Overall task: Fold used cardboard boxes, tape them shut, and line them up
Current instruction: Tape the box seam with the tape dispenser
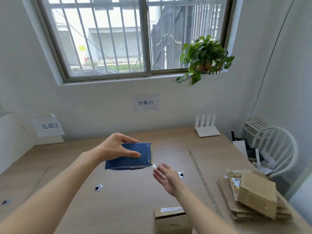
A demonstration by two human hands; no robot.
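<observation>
At the centre of the frame we see the left hand point(118, 146) held above the wooden table point(118, 208), thumb on the near face and fingers curled over the top of a blue tape dispenser point(130, 157), gripping it with its cutting edge turned to the right. Just right of that edge the right hand point(166, 177) hangs with palm up and fingers straight and spread, holding nothing; a small whitish tape end point(154, 165) sits at its fingertips, and we cannot tell whether they touch it. At the bottom centre a folded cardboard box point(170, 220) stands on the table under the right forearm, its top closed. In the lower right a stack of flattened cardboard boxes point(251, 196) lies near the table's right edge, with a long ruler point(205, 183) lying between the stack and the hands. Bare tabletop stretches across the left half of the frame, up to the wall, where a white router point(206, 127) stands in the upper right corner
</observation>
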